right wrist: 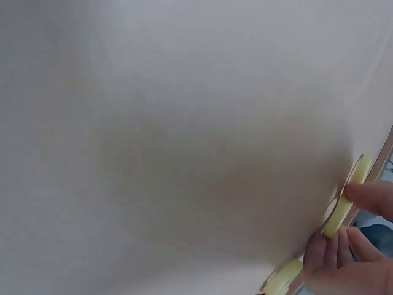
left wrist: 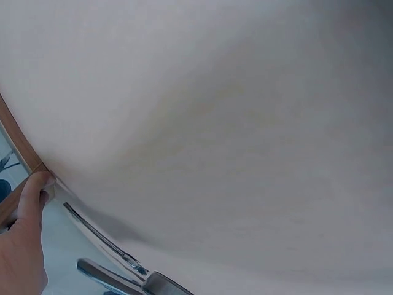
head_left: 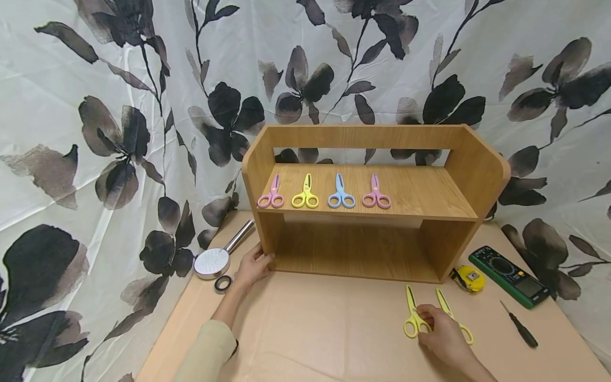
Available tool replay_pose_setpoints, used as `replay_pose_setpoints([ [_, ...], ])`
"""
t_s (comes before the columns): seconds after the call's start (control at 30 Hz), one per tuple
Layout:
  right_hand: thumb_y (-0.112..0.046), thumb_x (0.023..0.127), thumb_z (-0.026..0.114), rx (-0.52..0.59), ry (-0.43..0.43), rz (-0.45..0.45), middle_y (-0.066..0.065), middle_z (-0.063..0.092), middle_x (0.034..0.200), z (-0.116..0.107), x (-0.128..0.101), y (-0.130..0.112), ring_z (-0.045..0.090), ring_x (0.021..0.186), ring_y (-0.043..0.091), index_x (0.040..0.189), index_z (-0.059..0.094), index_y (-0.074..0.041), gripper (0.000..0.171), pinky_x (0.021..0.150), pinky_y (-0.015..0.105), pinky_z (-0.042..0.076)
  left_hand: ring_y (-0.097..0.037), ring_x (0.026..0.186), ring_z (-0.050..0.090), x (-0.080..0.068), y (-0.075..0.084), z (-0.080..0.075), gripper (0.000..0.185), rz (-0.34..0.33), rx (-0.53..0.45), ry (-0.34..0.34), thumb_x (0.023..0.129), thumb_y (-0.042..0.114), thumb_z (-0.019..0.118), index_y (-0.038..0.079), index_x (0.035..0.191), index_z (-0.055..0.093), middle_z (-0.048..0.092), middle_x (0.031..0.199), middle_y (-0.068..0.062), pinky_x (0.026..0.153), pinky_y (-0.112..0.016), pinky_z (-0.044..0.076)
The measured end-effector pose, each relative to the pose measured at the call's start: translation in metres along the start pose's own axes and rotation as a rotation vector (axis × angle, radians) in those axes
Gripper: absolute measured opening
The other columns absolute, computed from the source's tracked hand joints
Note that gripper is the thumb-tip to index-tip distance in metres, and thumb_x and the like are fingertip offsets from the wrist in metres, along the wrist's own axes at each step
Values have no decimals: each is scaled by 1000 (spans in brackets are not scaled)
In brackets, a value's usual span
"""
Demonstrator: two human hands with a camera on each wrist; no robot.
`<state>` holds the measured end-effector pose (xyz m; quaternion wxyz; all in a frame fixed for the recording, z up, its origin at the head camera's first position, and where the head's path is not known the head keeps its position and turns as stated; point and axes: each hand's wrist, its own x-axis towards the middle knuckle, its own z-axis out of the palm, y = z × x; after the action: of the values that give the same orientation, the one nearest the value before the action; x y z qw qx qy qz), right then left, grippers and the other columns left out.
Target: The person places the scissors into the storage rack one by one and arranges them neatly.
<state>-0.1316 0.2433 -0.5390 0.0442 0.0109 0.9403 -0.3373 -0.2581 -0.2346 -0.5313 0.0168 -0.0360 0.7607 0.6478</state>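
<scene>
The left hand (head_left: 252, 267) lay open against the shelf's (head_left: 367, 212) near left corner, steadying it. The right hand (head_left: 441, 331) pinched yellow scissors (head_left: 413, 318) on the table, near right; lifting them to the shelf row seemed next.

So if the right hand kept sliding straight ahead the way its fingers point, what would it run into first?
Probably the wooden shelf: the right hand, pinching a yellow scissors, points up the table toward the shelf's lower front edge. Depth is uncertain.
</scene>
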Motion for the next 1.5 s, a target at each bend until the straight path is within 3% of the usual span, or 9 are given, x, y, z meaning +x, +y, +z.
replay_pose_setpoints([
  [0.23, 6, 68, 74, -8, 60, -24, 16, 67, 109, -2, -4, -10, 64, 100, 26, 125, 66, 7, 58, 80, 33, 52, -35, 107, 66, 1, -2, -1, 69, -14, 2, -4, 101, 12, 64, 14, 163, 35, 40, 163, -26, 74, -33, 59],
  [0.43, 0, 72, 70, 0, 39, 10, 13, 70, 106, -4, -5, -12, 62, 96, 24, 126, 65, 7, 54, 78, 32, 49, -38, 119, 64, 1, -4, -1, 69, -8, 6, -8, 102, 12, 63, 14, 164, 33, 39, 163, -25, 80, -37, 59],
  [0.63, -1, 76, 72, 1, 6, 40, 18, 73, 111, -3, -5, -11, 59, 92, 23, 127, 66, 7, 52, 76, 33, 49, -33, 105, 65, 3, -2, -2, 69, -13, 0, -11, 101, 12, 63, 14, 164, 33, 40, 163, -25, 70, -30, 56],
  [0.93, -3, 82, 70, 80, 9, 118, 23, 70, 122, 4, -10, -9, 64, 97, 26, 130, 64, 6, 50, 74, 33, 53, -33, 106, 65, 3, -2, -2, 69, -14, 1, -12, 101, 11, 63, 14, 163, 34, 40, 162, -25, 69, -30, 56],
  [1.2, -15, 90, 69, 193, 4, 230, 15, 72, 119, -7, -20, -20, 65, 102, 24, 137, 64, -6, 49, 76, 28, 49, -27, 84, 61, 2, 0, -1, 69, 2, -23, -12, 100, 8, 64, 14, 162, 37, 44, 160, -26, 65, -30, 54],
  [1.33, -11, 90, 73, 234, 24, 180, 20, 68, 128, -19, -28, -36, 67, 105, 27, 137, 64, -4, 49, 71, 24, 54, -30, 93, 64, 2, 0, 0, 68, 4, -18, -11, 100, 8, 63, 14, 162, 37, 44, 159, -26, 66, -31, 55],
  [1.5, -7, 86, 80, 236, 84, 39, 22, 66, 134, -39, -37, -62, 71, 103, 26, 132, 66, 0, 49, 71, 20, 59, -32, 93, 64, 3, 0, 0, 68, 7, -15, -11, 100, 8, 63, 15, 163, 37, 44, 159, -26, 65, -30, 55],
])
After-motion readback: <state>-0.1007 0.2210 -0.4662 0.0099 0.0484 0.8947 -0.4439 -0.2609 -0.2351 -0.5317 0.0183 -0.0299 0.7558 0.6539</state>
